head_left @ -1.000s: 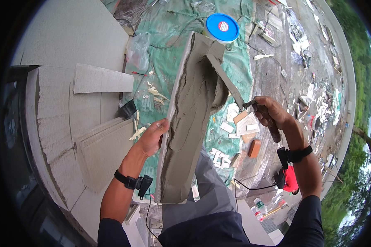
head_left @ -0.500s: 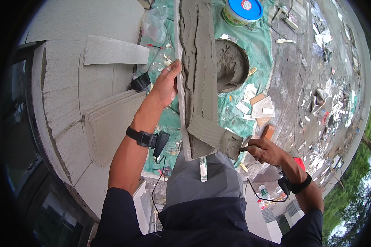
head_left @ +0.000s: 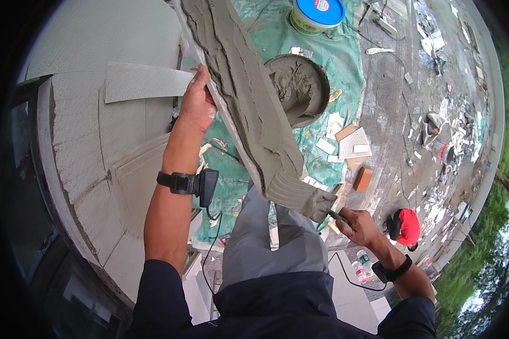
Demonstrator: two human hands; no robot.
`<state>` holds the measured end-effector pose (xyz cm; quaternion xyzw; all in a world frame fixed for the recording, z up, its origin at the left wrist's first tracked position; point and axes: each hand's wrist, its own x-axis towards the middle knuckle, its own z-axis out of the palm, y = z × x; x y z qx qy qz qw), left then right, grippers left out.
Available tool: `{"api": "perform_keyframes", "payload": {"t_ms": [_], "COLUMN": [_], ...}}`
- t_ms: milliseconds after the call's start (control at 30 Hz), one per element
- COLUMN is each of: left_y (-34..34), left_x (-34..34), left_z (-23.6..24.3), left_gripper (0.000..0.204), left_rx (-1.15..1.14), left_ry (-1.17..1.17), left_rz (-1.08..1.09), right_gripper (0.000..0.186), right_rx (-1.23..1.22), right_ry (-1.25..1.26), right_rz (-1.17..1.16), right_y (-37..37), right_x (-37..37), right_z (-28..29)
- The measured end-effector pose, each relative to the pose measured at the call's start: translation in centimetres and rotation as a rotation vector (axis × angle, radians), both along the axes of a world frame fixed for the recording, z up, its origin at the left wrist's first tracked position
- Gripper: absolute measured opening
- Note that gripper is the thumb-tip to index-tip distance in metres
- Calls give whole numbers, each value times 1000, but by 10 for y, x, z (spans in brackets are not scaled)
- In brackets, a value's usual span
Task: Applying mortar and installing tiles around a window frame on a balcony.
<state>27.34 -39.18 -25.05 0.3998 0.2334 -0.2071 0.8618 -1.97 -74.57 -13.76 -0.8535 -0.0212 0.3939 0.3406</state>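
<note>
A long narrow tile (head_left: pixel 218 104) slants across the middle, its upper face coated in wet grey mortar (head_left: pixel 249 107). My left hand (head_left: pixel 198 104) is closed on its left edge, with the thumb along the rim. My right hand (head_left: pixel 358 226) grips the handle of a trowel (head_left: pixel 335 215) at the tile's near end. Mortar covers the trowel's blade, so its shape is mostly hidden. Ridged mortar lies at the near end, beside the blade. Just right of the tile stands a round bucket (head_left: pixel 324 101) with mortar inside, partly hidden behind the tile.
A tub with a blue lid (head_left: pixel 320 11) stands at the far side on a green sheet (head_left: pixel 350 56). Tile offcuts (head_left: pixel 353 144) and an orange-brown brick (head_left: pixel 363 179) lie to the right. Wall panels (head_left: pixel 127 130) line the left. A person in red (head_left: pixel 406 226) is low on the right.
The tile has tilted, its far end swinging left. My left hand moved left and slightly up with it. My right hand and the trowel shifted slightly down, with ridged mortar still at the near end.
</note>
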Motion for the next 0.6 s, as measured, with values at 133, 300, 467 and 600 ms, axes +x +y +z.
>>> {"api": "perform_keyframes", "payload": {"t_ms": [133, 300, 467, 600], "left_y": [11, 12, 8, 8], "left_x": [2, -5, -12, -14], "left_z": [1, 9, 6, 7], "left_gripper": [52, 51, 51, 53], "left_rx": [18, 18, 29, 44], "left_ry": [-38, -72, -43, -62], "left_rz": [-6, -19, -10, -22], "right_gripper": [25, 20, 23, 24], "right_rx": [-29, -122, -254, -241], "right_ry": [46, -68, -182, -161], "right_rz": [37, -87, -62, -148], "right_y": [-16, -1, 0, -33], "right_x": [-18, 12, 36, 26], "right_z": [9, 31, 7, -1]}}
